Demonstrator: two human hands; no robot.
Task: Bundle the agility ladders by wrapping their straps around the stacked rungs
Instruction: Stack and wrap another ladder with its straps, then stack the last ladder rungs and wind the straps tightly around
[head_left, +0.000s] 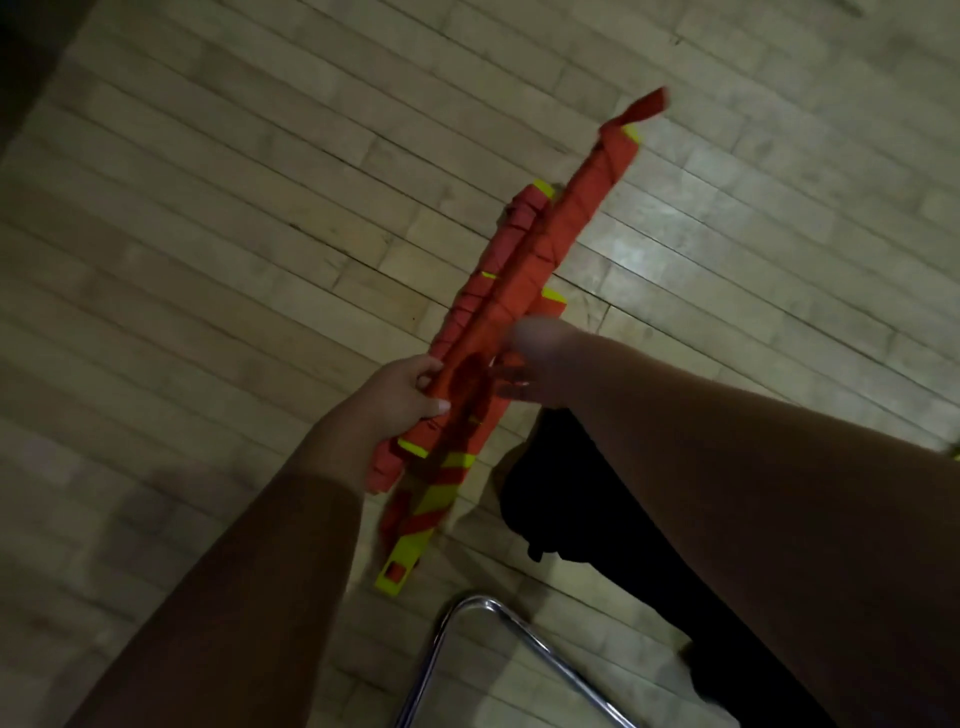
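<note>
I hold the agility ladder bundles (524, 270) slantwise above a wooden floor (208, 208); orange straps (582, 208) wind round yellow-green rungs (415, 545); a loose strap end (644, 106) pokes out at the far tip; my left hand (405, 389) grips the bundles' near part; my right hand (530, 364), blurred, touches the opposite side, though I cannot tell whether it grips; a chrome tube frame (493, 639) sits below.

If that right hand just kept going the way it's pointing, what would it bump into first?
The strap-wrapped ladder bundle. The right hand points up-left, straight at it from close by, beside where the left hand grips it. The right hand is blurred, so whether it touches the bundle is unclear.
</note>
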